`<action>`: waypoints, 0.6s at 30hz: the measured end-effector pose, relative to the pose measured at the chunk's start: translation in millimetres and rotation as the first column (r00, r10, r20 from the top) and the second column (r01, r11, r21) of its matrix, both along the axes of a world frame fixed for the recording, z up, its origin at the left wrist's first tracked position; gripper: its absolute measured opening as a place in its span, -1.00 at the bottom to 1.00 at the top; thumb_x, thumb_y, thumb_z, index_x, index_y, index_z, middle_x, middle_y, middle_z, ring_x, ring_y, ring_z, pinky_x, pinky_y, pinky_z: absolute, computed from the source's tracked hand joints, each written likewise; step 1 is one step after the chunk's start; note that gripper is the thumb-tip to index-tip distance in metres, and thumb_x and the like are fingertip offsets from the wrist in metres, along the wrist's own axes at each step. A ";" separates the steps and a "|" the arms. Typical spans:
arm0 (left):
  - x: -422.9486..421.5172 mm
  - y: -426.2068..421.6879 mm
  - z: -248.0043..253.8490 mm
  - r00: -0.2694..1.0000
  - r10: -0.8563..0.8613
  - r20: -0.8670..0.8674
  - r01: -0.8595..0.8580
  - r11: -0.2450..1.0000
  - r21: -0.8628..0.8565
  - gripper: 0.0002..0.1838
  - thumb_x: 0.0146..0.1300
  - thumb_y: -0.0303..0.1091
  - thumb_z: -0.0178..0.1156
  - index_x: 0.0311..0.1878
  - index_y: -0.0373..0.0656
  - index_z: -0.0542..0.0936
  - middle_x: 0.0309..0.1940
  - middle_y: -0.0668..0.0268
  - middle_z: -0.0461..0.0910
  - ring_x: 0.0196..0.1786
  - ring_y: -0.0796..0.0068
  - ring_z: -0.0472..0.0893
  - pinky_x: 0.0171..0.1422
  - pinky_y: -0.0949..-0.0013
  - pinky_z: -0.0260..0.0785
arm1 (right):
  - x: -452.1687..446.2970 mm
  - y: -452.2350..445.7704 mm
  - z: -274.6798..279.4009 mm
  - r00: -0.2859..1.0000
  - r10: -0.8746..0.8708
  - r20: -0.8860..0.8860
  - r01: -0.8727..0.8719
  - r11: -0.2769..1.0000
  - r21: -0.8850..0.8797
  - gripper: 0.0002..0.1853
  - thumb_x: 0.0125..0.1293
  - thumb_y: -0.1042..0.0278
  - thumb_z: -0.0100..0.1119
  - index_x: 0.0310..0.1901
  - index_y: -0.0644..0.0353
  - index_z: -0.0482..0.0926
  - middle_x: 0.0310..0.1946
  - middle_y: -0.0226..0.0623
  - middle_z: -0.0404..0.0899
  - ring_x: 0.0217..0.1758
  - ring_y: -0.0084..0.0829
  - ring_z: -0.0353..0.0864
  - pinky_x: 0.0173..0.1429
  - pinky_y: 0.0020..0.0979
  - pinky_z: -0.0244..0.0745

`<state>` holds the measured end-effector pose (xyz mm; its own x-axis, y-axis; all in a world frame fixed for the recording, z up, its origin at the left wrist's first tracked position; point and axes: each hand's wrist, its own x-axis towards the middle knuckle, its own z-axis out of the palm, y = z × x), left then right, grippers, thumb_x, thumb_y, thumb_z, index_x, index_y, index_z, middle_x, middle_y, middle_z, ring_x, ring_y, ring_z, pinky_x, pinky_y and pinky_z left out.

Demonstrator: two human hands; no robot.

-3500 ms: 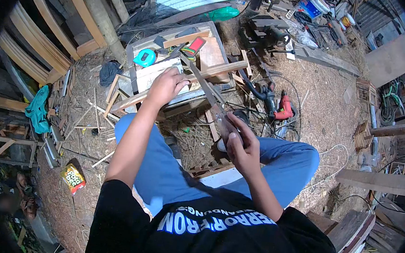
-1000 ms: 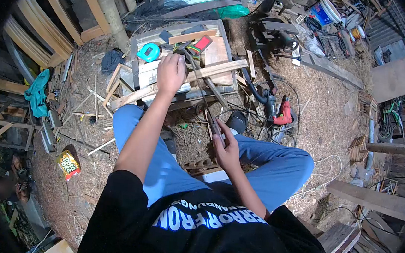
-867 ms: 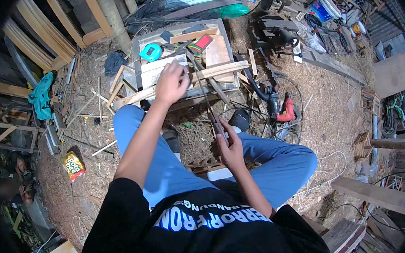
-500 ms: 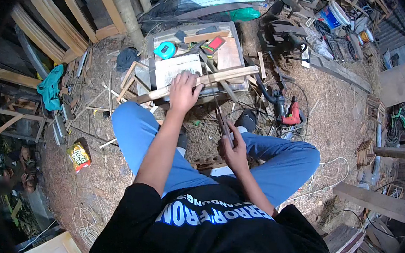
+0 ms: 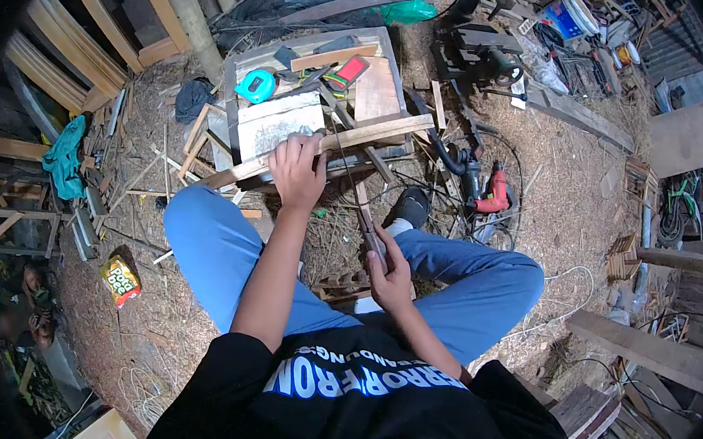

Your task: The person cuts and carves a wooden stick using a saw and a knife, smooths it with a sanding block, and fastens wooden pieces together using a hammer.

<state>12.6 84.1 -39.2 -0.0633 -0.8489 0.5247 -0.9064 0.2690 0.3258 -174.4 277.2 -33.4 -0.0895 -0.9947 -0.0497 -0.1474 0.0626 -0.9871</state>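
Observation:
My left hand [image 5: 296,169] is wrapped over a long wooden strip [image 5: 384,130], which lies slanting across the near edge of a low work table [image 5: 230,96]. Closed round the handle of a handsaw [image 5: 370,231] is my right hand [image 5: 391,275], above my right knee. The thin blade runs up and away from that hand and crosses the strip just right of my left hand. Behind the strip lie a white sheet [image 5: 281,121], a turquoise tape measure [image 5: 256,86] and a red-faced tool [image 5: 351,69].
A red power drill [image 5: 494,192] and a dark grinder [image 5: 466,175] lie on the ground at the right, with cables. Further back stands a dark machine [image 5: 482,59]. A yellow snack bag [image 5: 120,279] is at the left, near a partly visible person [image 5: 36,309].
My left hand has come down from the sheet onto the strip and gripped it. The strip has shifted nearer to me. My right hand still holds the saw, its blade now across the strip.

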 end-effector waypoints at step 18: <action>4.4 -4.1 -12.3 0.999 -0.002 0.051 0.002 1.000 -0.005 -0.51 0.22 -0.30 0.46 0.25 0.05 0.67 -0.04 0.30 0.59 0.12 0.14 0.57 0.25 0.02 0.32 | 18.5 -65.4 4.3 0.998 -0.031 -0.055 0.023 0.991 -0.135 -0.47 0.63 0.44 0.14 0.57 0.25 0.43 0.30 -0.22 0.64 0.15 -0.48 0.66 0.31 -0.42 0.53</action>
<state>17.0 80.0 -51.5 -0.0918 -0.8463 0.5247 -0.9212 0.2723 0.2780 -155.9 211.8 -29.1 -0.1152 -0.9892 0.0901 -0.2036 -0.0652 -0.9769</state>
